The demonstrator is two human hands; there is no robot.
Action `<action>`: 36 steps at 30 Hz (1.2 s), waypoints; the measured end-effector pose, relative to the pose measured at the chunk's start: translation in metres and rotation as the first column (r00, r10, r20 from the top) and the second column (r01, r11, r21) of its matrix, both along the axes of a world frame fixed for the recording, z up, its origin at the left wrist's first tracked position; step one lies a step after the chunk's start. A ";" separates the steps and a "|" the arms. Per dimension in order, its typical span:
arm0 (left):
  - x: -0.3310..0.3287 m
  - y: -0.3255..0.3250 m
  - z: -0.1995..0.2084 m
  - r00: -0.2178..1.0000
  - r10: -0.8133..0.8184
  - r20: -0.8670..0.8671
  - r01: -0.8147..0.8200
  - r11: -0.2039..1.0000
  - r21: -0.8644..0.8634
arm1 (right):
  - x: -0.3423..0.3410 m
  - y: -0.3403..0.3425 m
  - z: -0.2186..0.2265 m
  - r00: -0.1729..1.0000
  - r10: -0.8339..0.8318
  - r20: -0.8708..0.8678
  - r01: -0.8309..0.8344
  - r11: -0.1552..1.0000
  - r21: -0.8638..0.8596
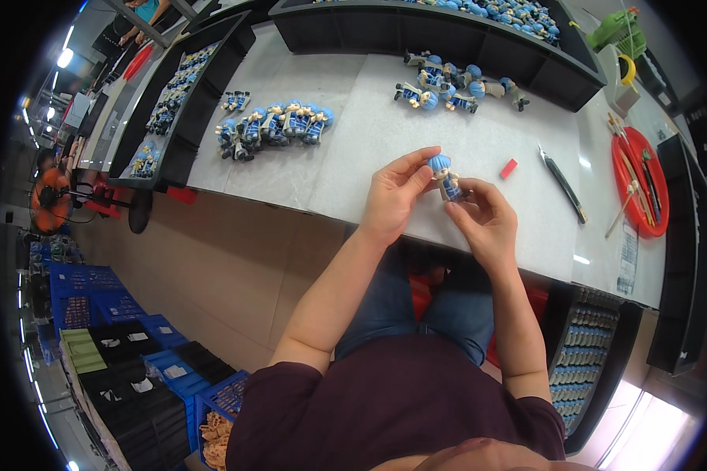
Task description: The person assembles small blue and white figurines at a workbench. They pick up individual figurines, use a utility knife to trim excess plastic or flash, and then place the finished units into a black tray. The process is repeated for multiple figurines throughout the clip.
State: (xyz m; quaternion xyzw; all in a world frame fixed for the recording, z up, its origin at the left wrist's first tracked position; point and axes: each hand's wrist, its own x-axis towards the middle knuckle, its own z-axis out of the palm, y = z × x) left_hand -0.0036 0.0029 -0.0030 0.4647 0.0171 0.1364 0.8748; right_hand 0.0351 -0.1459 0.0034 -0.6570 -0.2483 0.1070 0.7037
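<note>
Both hands meet over the near edge of the bench (479, 141): the left hand (393, 196) has its thumb and fingers closed lightly on the blue-haired head of a small figurine (445, 177), while the right hand (483, 216) pinches the figurine's body from below, so the toy is held upright between them just above the pale surface. Just beyond the right hand lies a small red block (509, 168), and past that a dark-handled knife (562, 184) lies slanted on the bench. Further left, a row of finished blue figurines (279, 125) lies side by side, and a looser cluster of figurines (452, 82) lies near the far edge. Behind that cluster a long black tray (416, 35) holds more blue figurines at its right end. On the left, a second black tray (182, 102) carries figurines set out in lines. At the right sits a round red dish (640, 180) with thin sticks and tools lying in it. Below the bench at the right, a dark rack (585, 353) holds rows of small pale parts, and blue crates (94, 294) stand stacked on the floor at the left.
</note>
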 end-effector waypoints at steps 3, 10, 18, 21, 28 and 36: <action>0.000 0.000 0.001 1.000 -0.004 0.000 0.004 1.000 -0.014 | 0.000 0.000 -0.001 1.000 0.009 -0.014 -0.008 1.000 0.015; 0.000 -0.001 0.006 0.999 -0.022 -0.044 0.020 0.999 -0.040 | 0.001 -0.001 -0.001 1.000 0.009 0.023 -0.010 0.999 0.051; 0.000 -0.001 0.008 0.997 -0.031 -0.077 0.028 0.998 -0.051 | 0.001 -0.002 0.001 0.998 -0.002 0.070 -0.002 0.999 0.047; 0.001 -0.002 0.007 0.996 -0.019 -0.092 0.018 1.000 -0.014 | 0.000 -0.002 0.003 0.998 -0.003 0.059 0.000 0.999 0.052; 0.001 -0.003 0.009 0.993 -0.001 -0.119 0.003 1.000 0.017 | 0.000 -0.003 0.005 0.998 -0.010 0.068 0.008 0.999 0.037; 0.002 -0.002 0.007 0.993 -0.006 -0.120 0.010 1.000 0.030 | -0.001 -0.002 0.005 1.000 0.000 0.005 -0.001 0.997 0.075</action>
